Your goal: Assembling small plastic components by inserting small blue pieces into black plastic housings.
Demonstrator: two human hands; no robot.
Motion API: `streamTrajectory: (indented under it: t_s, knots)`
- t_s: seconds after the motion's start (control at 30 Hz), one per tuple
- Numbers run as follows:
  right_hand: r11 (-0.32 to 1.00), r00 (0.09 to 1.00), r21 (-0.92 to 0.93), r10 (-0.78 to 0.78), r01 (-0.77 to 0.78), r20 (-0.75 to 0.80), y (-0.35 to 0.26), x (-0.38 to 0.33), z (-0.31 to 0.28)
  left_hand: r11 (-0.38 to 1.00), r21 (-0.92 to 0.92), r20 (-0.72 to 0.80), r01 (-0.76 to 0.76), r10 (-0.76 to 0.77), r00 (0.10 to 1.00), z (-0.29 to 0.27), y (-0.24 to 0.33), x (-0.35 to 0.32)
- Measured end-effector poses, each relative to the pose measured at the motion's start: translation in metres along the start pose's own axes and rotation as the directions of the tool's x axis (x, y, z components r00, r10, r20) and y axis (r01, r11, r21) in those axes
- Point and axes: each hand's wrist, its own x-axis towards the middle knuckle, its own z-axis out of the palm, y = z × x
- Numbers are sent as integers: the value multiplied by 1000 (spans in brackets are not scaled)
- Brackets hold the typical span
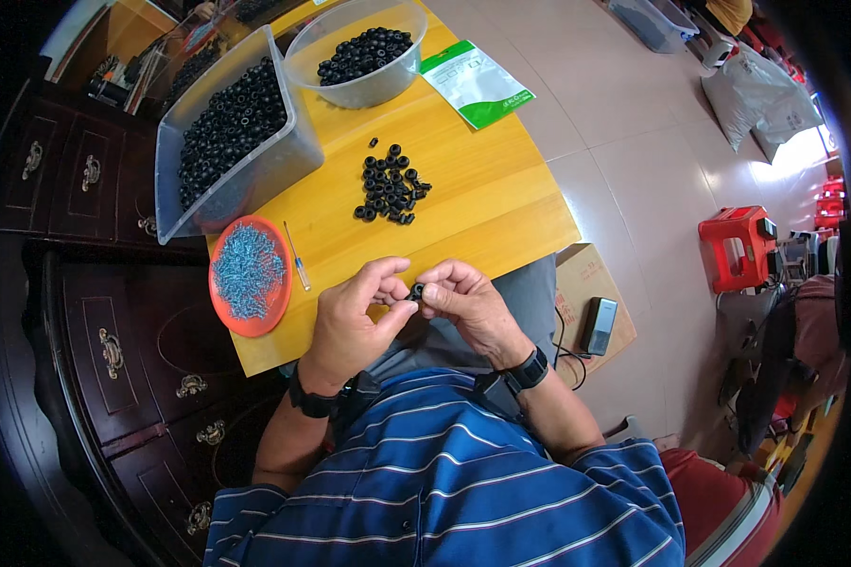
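Note:
Just past the table's near edge, my two hands meet in front of me. Between thumb and fingers, my right hand (471, 307) pinches a small black ring-shaped part (418, 291). My left hand (357, 307) has its thumb and curled fingers closed in at the left side of that part; whatever they hold is hidden. Beyond the hands, a loose pile of similar black parts (388, 187) lies on the yellow wooden table (482, 189). An orange plate (219, 307) heaped with small bluish metal pieces, seemingly screws, sits left of my left hand. Beside it rests a thin screwdriver (298, 260).
A clear rectangular bin (298, 142) and a round clear tub (373, 93), both holding black parts, stand at the back. A green-and-white packet (477, 83) lies at the right edge. Dark drawers (113, 350) border the left; a cardboard box (586, 274) sits at right.

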Motion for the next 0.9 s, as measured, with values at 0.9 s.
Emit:
streamTrajectory:
  t_s: [0.9]
  knots:
    - [999,992,27,41,-45,120,-11,-1,10,985,-171,176,-7,38,984,-9,-8,0]
